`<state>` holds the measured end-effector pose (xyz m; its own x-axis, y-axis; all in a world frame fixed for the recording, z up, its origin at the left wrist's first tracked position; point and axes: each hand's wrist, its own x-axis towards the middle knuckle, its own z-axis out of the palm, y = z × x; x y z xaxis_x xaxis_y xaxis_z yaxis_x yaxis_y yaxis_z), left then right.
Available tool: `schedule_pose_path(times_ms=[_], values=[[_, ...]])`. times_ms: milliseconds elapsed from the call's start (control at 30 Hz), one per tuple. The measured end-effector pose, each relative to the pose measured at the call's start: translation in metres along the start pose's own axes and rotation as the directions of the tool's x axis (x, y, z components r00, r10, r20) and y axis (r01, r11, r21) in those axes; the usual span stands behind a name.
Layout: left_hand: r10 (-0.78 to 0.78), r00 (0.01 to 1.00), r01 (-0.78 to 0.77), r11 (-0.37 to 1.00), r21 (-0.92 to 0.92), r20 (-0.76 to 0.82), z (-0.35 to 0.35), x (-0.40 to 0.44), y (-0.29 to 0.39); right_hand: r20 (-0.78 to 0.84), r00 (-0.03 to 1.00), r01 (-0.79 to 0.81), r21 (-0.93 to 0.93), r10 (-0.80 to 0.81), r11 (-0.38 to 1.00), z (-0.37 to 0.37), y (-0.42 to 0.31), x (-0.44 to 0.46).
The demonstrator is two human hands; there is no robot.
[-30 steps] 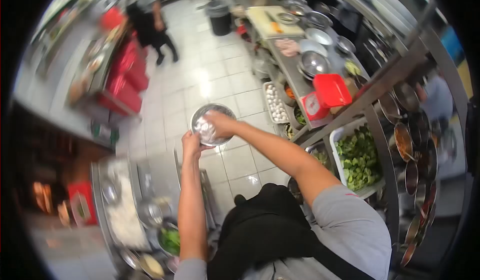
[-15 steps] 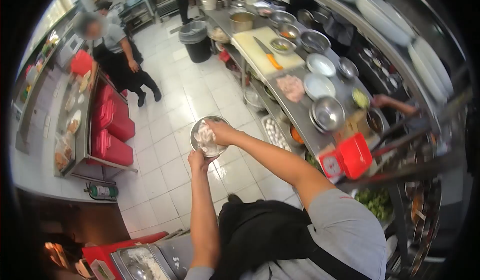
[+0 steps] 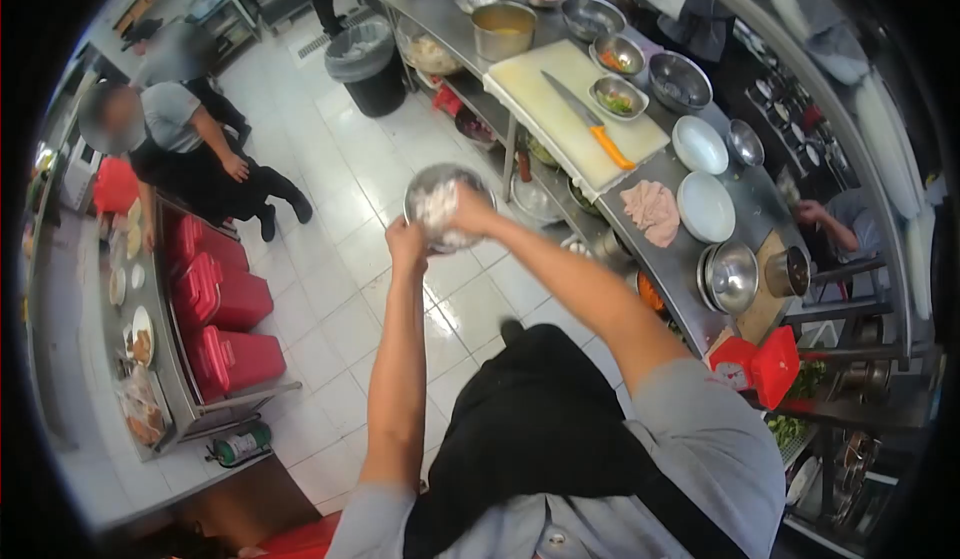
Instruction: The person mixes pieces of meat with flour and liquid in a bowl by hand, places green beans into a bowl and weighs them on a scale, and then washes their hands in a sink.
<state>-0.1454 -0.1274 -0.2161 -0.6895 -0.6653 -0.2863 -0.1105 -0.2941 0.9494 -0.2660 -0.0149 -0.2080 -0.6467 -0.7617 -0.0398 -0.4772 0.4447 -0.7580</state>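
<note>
A metal bowl (image 3: 447,172) is held in front of me above the tiled floor. My left hand (image 3: 408,245) grips its near-left rim. Pale, whitish pieces (image 3: 437,205) lie inside the bowl. My right hand (image 3: 472,211) reaches into it from the right, its fingers closed at the pieces and partly blurred, so what they hold cannot be made out. To the right of the bowl stands a steel counter with a cutting board (image 3: 530,79), an orange-handled knife (image 3: 585,119), a pink cloth (image 3: 650,212) and white bowls (image 3: 706,206).
Two people (image 3: 190,154) stand at the left near red bins (image 3: 235,359). A black trash bin (image 3: 368,74) stands ahead. Along the right are stacked metal bowls (image 3: 733,277), a red scale (image 3: 738,364) and another person's hand (image 3: 812,213). A fire extinguisher (image 3: 240,446) is at lower left.
My view has advanced and turned, so the cutting-board counter appears nearer and the tray of white pieces at left has left view. The bowl remains in my hands, now slightly higher and further right.
</note>
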Motion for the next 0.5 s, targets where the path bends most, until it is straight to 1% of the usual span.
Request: schedule_pose_path(times_ms=[33, 67, 100, 133, 167, 200, 233, 267, 300, 333, 367, 400, 433, 467, 500], values=[[-0.096, 0.995, 0.099, 0.989, -0.111, 0.026, 0.015, 0.005, 0.026, 0.006, 0.985, -0.170, 0.054, 0.170, 0.984, -0.008, 0.006, 0.032], [-0.136, 0.990, 0.141, 0.983, -0.118, 0.050, 0.015, 0.027, 0.029, 0.005, 0.985, -0.171, 0.058, 0.171, 0.984, -0.017, 0.009, 0.062], [-0.142, 0.989, 0.146, 0.983, -0.112, 0.047, 0.012, 0.051, 0.035, -0.024, 0.999, 0.044, -0.023, -0.045, 0.999, -0.027, 0.011, 0.086], [-0.171, 0.980, 0.181, 0.979, -0.095, 0.103, 0.008, 0.077, 0.043, -0.033, 0.965, 0.254, -0.110, -0.259, 0.961, -0.037, 0.014, 0.107], [-0.197, 0.968, 0.212, 0.974, -0.082, 0.154, 0.007, 0.100, 0.054, -0.023, 0.966, 0.255, -0.107, -0.258, 0.961, -0.059, 0.001, 0.123], [-0.210, 0.967, 0.218, 0.975, -0.037, 0.145, 0.006, 0.115, 0.071, 0.223, 0.938, 0.292, -0.105, -0.264, 0.951, -0.087, -0.023, 0.137], [-0.217, 0.966, 0.223, 0.974, -0.029, 0.138, -0.002, 0.132, 0.077, 0.449, 0.857, 0.325, -0.089, -0.253, 0.942, -0.098, -0.038, 0.153], [-0.206, 0.955, 0.201, 0.979, 0.045, 0.215, -0.006, 0.153, 0.086, 0.227, 0.930, 0.300, -0.020, -0.288, 0.954, -0.093, -0.034, 0.171], [-0.195, 0.930, 0.167, 0.980, 0.112, 0.312, 0.000, 0.176, 0.096, 0.207, 0.939, 0.288, -0.035, -0.275, 0.957, -0.074, -0.025, 0.187], [-0.178, 0.925, 0.146, 0.982, 0.118, 0.335, 0.002, 0.199, 0.103, 0.153, 0.893, 0.445, -0.147, -0.424, 0.884, -0.041, -0.013, 0.208], [-0.168, 0.914, 0.135, 0.984, 0.113, 0.368, 0.003, 0.214, 0.108, 0.127, 0.814, 0.578, -0.265, -0.567, 0.771, -0.030, -0.006, 0.226], [-0.192, 0.915, 0.133, 0.974, 0.186, 0.354, -0.003, 0.227, 0.113, 0.115, 0.818, 0.570, -0.289, -0.563, 0.769, -0.040, -0.008, 0.244], [-0.211, 0.921, 0.126, 0.957, 0.262, 0.326, -0.009, 0.245, 0.119, 0.281, 0.845, 0.530, -0.320, -0.456, 0.785, -0.048, -0.016, 0.268], [-0.216, 0.927, 0.167, 0.970, 0.177, 0.306, -0.012, 0.264, 0.121, 0.431, 0.842, 0.488, -0.349, -0.325, 0.800, -0.050, -0.022, 0.293], [-0.242, 0.926, 0.223, 0.970, 0.097, 0.290, -0.015, 0.282, 0.119, 0.417, 0.852, 0.472, -0.347, -0.317, 0.810, -0.051, -0.020, 0.310]])
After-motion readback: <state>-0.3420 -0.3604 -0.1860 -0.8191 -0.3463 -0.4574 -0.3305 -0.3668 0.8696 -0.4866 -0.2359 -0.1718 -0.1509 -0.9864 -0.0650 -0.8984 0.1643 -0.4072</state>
